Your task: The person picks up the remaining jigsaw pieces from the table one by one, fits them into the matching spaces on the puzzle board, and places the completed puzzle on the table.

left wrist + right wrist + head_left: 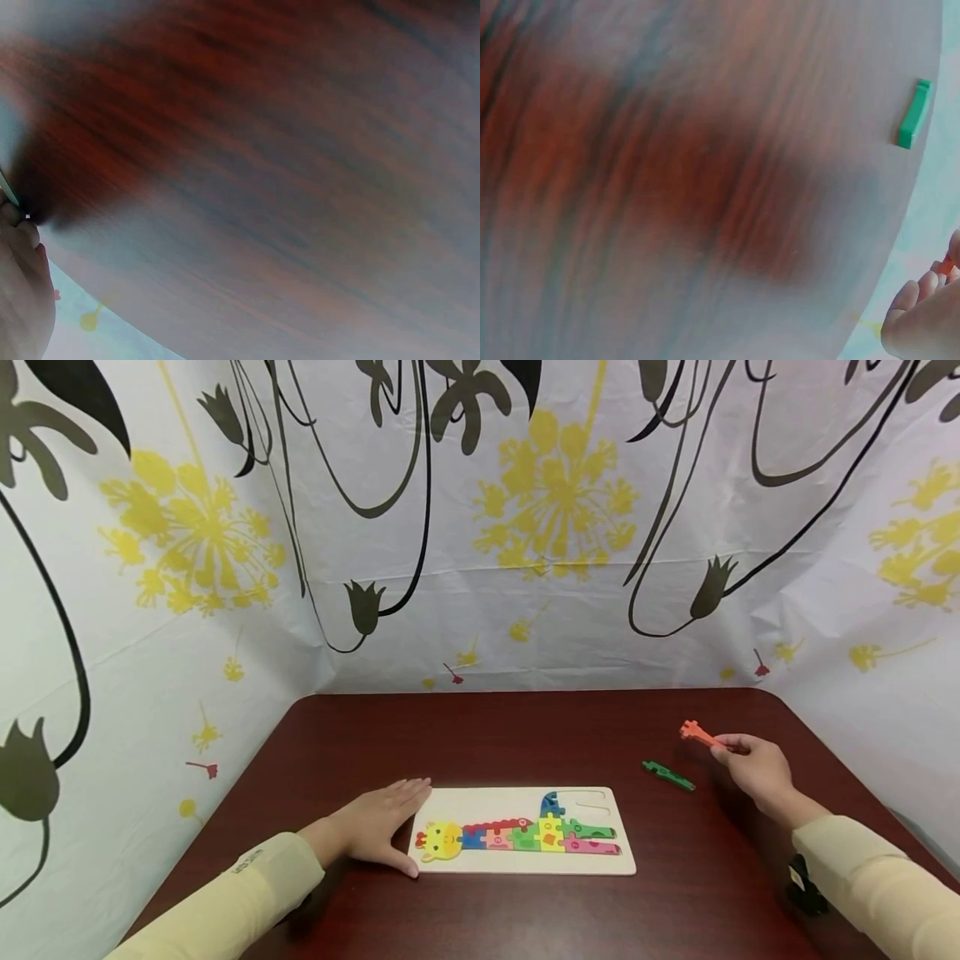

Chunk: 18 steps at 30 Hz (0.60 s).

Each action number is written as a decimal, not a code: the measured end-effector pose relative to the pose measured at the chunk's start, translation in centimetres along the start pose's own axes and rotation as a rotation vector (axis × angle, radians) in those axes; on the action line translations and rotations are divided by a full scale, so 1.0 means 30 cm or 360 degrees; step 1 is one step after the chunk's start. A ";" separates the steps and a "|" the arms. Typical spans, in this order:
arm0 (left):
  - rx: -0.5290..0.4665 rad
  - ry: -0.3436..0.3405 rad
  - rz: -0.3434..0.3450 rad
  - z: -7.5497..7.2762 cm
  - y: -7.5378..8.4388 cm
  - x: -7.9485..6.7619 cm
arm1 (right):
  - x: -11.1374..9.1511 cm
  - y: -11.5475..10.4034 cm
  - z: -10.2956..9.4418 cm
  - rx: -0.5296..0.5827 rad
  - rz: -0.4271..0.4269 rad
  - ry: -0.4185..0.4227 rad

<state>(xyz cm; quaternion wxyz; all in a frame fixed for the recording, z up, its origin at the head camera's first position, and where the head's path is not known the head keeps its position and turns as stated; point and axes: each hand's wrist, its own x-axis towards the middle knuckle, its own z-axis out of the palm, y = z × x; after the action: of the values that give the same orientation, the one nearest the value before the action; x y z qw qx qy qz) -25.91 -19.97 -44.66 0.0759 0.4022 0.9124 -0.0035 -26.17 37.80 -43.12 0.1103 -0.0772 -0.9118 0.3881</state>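
Observation:
A white puzzle board (517, 863) lies on the table with a giraffe made of coloured pieces, its yellow head (441, 841) at the left end. At the board's upper right, outlined leg slots show bare board beside a blue piece (551, 805). My left hand (378, 825) rests at the board's left edge, fingers straight and thumb at the lower corner. My right hand (757, 768) pinches an orange puzzle piece (699, 733) above the table at the right. A green puzzle piece (669, 775) lies loose between the board and my right hand.
The dark red-brown table (465, 739) has rounded far corners. A white patterned cloth (450, 543) hangs behind it and along both sides. A small black object (807, 885) shows beneath the right sleeve.

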 end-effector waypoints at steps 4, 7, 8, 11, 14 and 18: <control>-0.0006 0.0001 -0.0003 0.002 0.000 0.000 | -0.008 -0.029 0.000 -0.0002 -0.0039 -0.0001; -0.0018 0.0001 -0.0011 0.004 0.001 -0.001 | -0.018 -0.061 0.004 0.0011 -0.0065 -0.0018; -0.0015 0.0001 -0.0012 0.005 0.000 -0.001 | -0.021 -0.071 0.006 0.0016 -0.0072 -0.0022; -0.0013 -0.0001 -0.0014 0.005 -0.001 -0.001 | -0.028 -0.095 0.016 0.0029 -0.0100 -0.0033; -0.0009 -0.0003 -0.0013 0.005 -0.001 -0.001 | -0.036 -0.112 0.025 0.0037 -0.0129 -0.0031; -0.0022 -0.0004 -0.0014 0.004 0.000 0.000 | -0.052 -0.137 0.035 0.0045 -0.0154 -0.0049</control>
<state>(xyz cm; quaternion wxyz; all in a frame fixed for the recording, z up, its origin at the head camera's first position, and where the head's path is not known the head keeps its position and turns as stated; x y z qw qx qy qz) -25.90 -19.96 -44.78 0.0799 0.3976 0.9141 0.0020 -25.15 33.89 -41.06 0.1160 -0.0254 -0.9105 0.3962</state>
